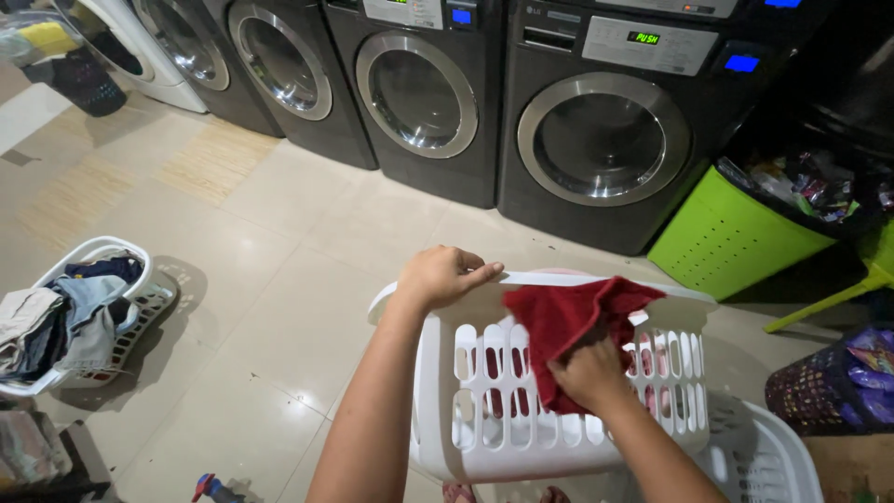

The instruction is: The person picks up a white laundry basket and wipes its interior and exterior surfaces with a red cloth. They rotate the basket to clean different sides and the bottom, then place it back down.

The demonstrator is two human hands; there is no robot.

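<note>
Both bare forearms reach forward from the bottom edge, over a white plastic laundry basket with slotted walls that is tipped on its side on the pale tiled floor. Behind it stands a row of dark grey front-loading washing machines with round chrome doors, the largest things in view. At the right is a lime green perforated plastic bin with a dark liner full of mixed waste, and below it a dark mesh basket with purple items. At the left, well apart, a second white plastic basket holds folded blue, grey and beige clothes.

The left hand is closed over the upper rim of the tipped basket, fingers curled on the edge. The right hand grips a dark red cloth, fingers closed tightly in the fabric; the cloth hangs over the same rim and against the slotted wall. A small red and blue object lies on the floor near the bottom edge.
</note>
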